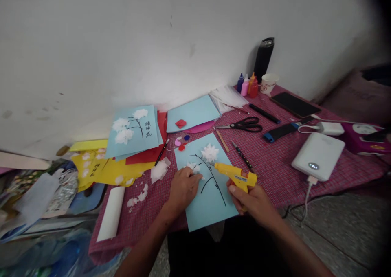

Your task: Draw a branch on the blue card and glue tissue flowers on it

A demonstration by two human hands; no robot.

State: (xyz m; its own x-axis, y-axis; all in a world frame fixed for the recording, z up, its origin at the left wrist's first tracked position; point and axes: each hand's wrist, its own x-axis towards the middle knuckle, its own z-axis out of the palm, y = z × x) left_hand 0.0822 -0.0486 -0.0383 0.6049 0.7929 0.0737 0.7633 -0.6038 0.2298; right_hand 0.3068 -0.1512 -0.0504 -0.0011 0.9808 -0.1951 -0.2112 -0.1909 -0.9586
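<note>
A light blue sheet (195, 216) lies before me with a black branch drawn on it. One white paper flower (209, 152) sits on its upper part. My left hand (183, 189) rests over the sheet's left side, fingers bent and closed on a second, smaller white paper flower (193, 166), partly covered by the fingers. A yellow hot glue gun (235, 174) is gripped in my right hand (252, 199), over the sheet's right edge. Its nozzle points left, close to the drawn branch and the white flowers.
Scissors (244, 124), a black marker (242, 156), a brush pen (161, 151) and torn white paper (160, 170) surround the sheet. A finished flower picture (134, 140) lies back left. Paint bottles (253, 86), a paper cup (269, 83), a black flask (264, 59) and a power bank (319, 157) stand right.
</note>
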